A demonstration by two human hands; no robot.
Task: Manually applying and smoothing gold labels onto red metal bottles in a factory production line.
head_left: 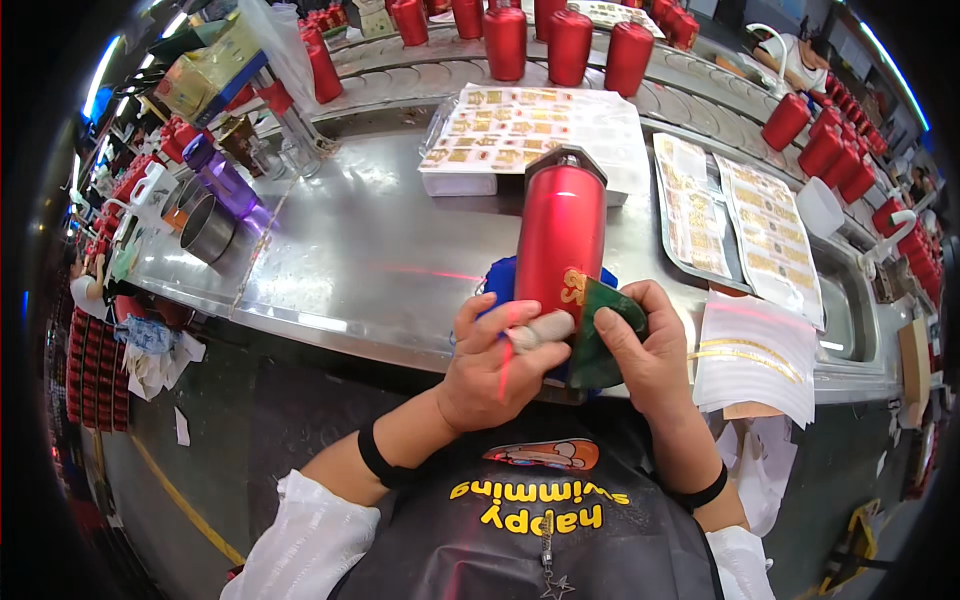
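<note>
A red metallic bottle (563, 225) lies in front of me, its base away from me against a dark angular holder (566, 156). A blue cloth (497, 280) shows beneath it. On the bottle's near part sits a small gold decal (574, 286). My right hand (655, 345) pinches a flat dark green scraper (597, 355) between thumb and fingers, its edge beside the decal. My left hand (485, 365) is at the bottle's near left side, fingers apart, holding nothing visible. A white cover sheathes one fingertip, close to the scraper; that hand is slightly blurred.
Stacked gold decal sheets (520, 130) lie beyond the bottle; more are in a metal tray (728, 215) at right. White paper (755, 360) overhangs the front edge. A purple bottle (220, 175) and metal cup (208, 230) stand left. Red bottles (568, 48) line the conveyor behind.
</note>
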